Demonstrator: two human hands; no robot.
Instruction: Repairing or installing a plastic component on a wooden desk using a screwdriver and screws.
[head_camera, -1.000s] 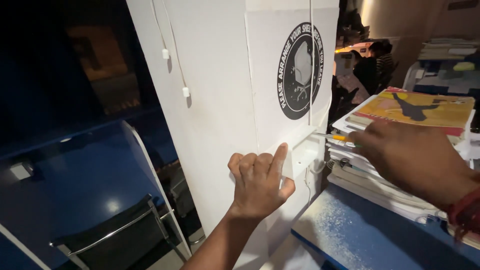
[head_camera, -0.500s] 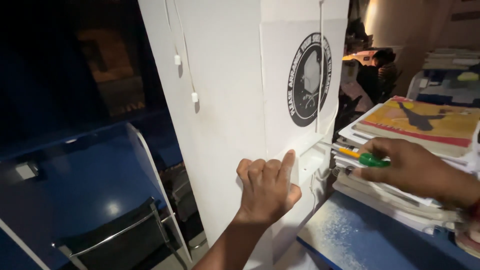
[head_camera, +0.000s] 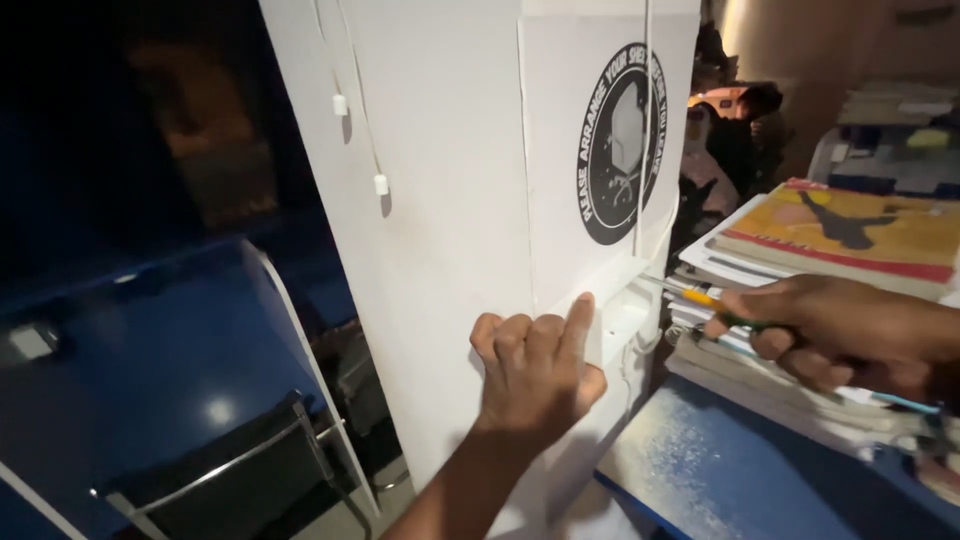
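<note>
Left hand (head_camera: 535, 370) is curled, index finger pinning the lower corner of the white paper sheet with a round black emblem (head_camera: 590, 170) to the white pillar (head_camera: 440, 200). Right hand (head_camera: 850, 335) grips a green-and-yellow screwdriver (head_camera: 715, 305), tip aimed at the white wall box (head_camera: 628, 315) just right of the left index. Judged step: lining up the tip; next calls for a steady, short approach. Tight room: stacked books (head_camera: 800, 250) under the right hand, blue tabletop (head_camera: 740, 480) below, pillar edge close.
</note>
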